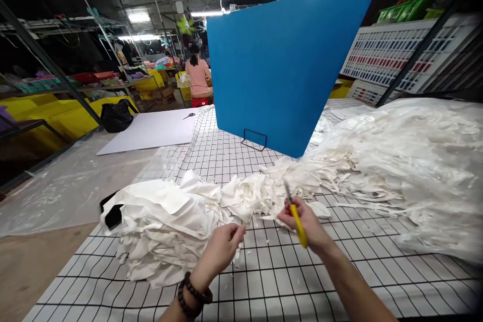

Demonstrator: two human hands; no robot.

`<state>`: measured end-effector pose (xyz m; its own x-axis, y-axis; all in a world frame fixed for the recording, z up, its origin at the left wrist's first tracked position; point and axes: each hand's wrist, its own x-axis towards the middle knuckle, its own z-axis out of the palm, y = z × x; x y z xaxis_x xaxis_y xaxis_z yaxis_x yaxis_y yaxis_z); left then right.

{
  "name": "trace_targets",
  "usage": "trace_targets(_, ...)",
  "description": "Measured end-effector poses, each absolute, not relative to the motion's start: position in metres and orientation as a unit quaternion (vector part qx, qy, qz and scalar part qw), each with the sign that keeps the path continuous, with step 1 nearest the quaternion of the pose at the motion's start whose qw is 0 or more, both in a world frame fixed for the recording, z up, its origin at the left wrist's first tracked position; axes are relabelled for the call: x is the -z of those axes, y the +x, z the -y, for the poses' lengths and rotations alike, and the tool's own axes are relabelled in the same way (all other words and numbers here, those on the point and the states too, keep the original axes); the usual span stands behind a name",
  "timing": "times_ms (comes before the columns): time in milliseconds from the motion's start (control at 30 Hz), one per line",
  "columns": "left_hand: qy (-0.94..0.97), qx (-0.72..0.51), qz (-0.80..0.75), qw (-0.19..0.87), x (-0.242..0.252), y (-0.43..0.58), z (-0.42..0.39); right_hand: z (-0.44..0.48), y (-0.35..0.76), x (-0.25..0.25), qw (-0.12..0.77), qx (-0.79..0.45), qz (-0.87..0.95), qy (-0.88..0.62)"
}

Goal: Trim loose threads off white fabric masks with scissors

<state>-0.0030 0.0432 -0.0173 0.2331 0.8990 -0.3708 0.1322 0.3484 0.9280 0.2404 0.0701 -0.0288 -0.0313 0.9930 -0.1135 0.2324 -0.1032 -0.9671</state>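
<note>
While the right hand (314,227) has its fingers wrapped around a yellow-handled tool (297,219), with the narrow blade pointing up and away over the white cloth pieces (249,191), the left hand (224,245) hovers just beside it, nearer the white pile (160,251) on that side. Its thumb and fingertips come close together, but blur and the pale background make it impossible to tell whether a thin strip is pinched there. The cloth pieces lie in a loose, crumpled row across the gridded cloth (279,287), between the white pile and the plastic-wrapped heap (426,161) on the right, and small scraps (268,241) are scattered in front of the hands. The likeliest trouble is a nick: the blade is bare, and fingertips straying into its path could be caught. White layers tangled on a pale surface hide their own edges, so a careless cut could bite into a neighbouring piece or the gridded cloth itself. Loose strips could also snag on the beaded bracelet (192,294) at the left wrist and drag others along. Beyond the row, the blue panel (279,70) in its slight wire stand (255,132) looks top-heavy, and a hard tug on the gridded cloth might topple it.
</note>
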Motion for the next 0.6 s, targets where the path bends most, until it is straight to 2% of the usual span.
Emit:
trace_targets(67,0.431,-0.298,-0.499,0.690,0.039,0.020,-0.047,-0.055,0.263,0.013,0.454,-0.532,0.506,-0.505)
trace_targets(167,0.358,-0.297,-0.463,0.754,0.058,0.050,-0.053,-0.034,0.280,0.006,0.473,-0.571,0.470,-0.480)
trace_targets(400,0.180,-0.385,-0.429,0.797,0.072,0.072,-0.059,-0.009,0.291,0.028,0.488,-0.611,0.415,-0.465)
trace_targets(600,0.123,-0.417,-0.374,0.819,0.060,0.071,-0.053,-0.010,0.287,0.028,0.409,-0.603,0.444,-0.522)
